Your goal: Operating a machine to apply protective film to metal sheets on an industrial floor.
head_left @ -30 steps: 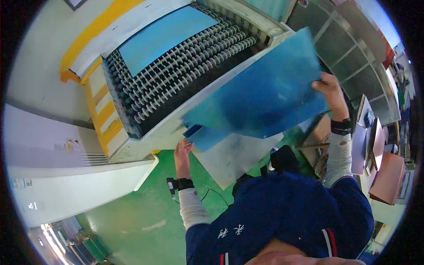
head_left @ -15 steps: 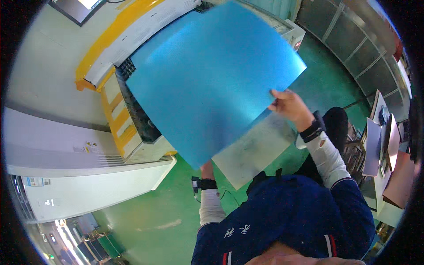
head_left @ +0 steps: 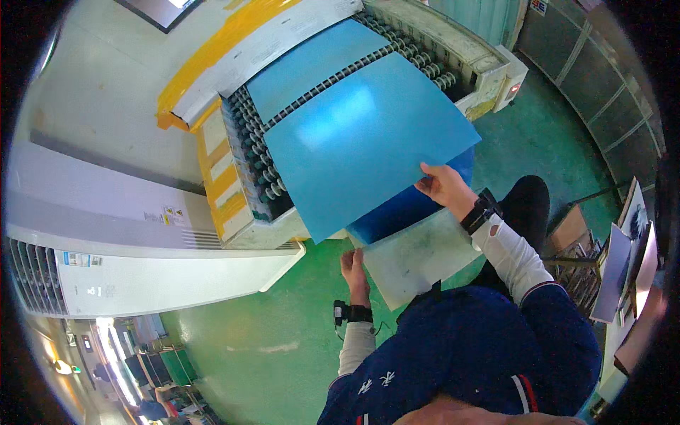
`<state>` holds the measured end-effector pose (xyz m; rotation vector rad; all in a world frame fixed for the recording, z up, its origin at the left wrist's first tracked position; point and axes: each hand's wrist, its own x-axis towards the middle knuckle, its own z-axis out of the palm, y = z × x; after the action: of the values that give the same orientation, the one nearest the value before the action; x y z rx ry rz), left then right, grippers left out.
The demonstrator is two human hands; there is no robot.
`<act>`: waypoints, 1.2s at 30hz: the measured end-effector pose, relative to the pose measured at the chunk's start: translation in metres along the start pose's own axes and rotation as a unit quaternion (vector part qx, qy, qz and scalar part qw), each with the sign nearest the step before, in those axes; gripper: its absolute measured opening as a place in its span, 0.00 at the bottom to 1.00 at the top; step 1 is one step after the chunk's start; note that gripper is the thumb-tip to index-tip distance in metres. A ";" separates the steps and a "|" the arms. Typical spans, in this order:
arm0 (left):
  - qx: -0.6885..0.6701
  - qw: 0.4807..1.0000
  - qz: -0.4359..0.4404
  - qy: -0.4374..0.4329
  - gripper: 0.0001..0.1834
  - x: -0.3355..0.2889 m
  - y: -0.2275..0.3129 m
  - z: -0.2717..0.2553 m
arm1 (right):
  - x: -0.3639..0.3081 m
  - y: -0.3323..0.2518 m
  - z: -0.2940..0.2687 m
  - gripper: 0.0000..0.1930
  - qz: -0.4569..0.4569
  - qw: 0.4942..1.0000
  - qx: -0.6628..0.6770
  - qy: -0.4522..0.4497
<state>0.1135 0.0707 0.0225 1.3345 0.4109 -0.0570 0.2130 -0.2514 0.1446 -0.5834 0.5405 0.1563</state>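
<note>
A blue sheet [head_left: 354,156] lies on the rollers of a conveyor machine, its near part reaching past the machine's front. My right hand [head_left: 445,188] pinches its near edge, right of the middle, thumb on top. My left hand [head_left: 354,270] is off the blue sheet, its fingers loosely bent beside the left edge of a pale, cloudy sheet [head_left: 421,258]; I see nothing in it. Another blue sheet [head_left: 312,67] lies farther in on the rollers, beyond a dark roller shaft [head_left: 333,81].
Below the near blue sheet is a dark blue surface [head_left: 393,216], perhaps a bin. A white cabinet-like unit [head_left: 170,283] lies at the left. Yellow tape [head_left: 212,57] edges the machine's hood. Several panels [head_left: 615,273] lean at the right, beside a mesh partition [head_left: 588,85].
The near blue sheet has come down onto the rollers, uncovering them and the farther sheet. My left hand has let go of its corner; my right hand still grips the near edge.
</note>
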 end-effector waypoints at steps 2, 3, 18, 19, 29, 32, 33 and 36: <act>0.006 0.999 0.009 0.031 0.12 -0.003 0.019 0.024 | 0.027 -0.007 -0.025 0.07 -0.024 0.999 -0.036 -0.013; 0.006 0.999 0.012 0.036 0.12 -0.001 0.016 0.017 | 0.028 -0.008 -0.016 0.07 -0.020 0.999 -0.037 -0.018; -0.018 0.999 0.015 0.035 0.11 0.027 0.008 0.013 | 0.042 -0.027 0.001 0.07 -0.018 0.999 -0.025 0.022; -0.024 0.999 0.015 0.029 0.12 0.028 0.009 0.012 | 0.042 -0.028 0.001 0.08 -0.011 0.999 -0.039 0.018; -0.029 0.999 0.007 0.034 0.12 0.035 0.009 0.011 | 0.053 -0.033 0.005 0.09 0.000 0.998 -0.056 -0.002; -0.034 0.998 -0.004 0.043 0.12 0.036 0.011 0.020 | 0.064 -0.036 -0.005 0.09 -0.002 0.998 -0.056 -0.003; -0.033 0.998 -0.004 0.044 0.12 0.036 0.011 0.018 | 0.065 -0.036 -0.003 0.09 -0.002 0.998 -0.056 -0.004; -0.038 0.998 0.002 0.044 0.12 0.036 0.010 0.017 | 0.066 -0.035 0.004 0.08 0.001 0.998 -0.055 0.006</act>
<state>0.1543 0.0640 0.0233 1.2658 0.4804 0.0218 0.2808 -0.2788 0.1291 -0.6923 0.5463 0.1855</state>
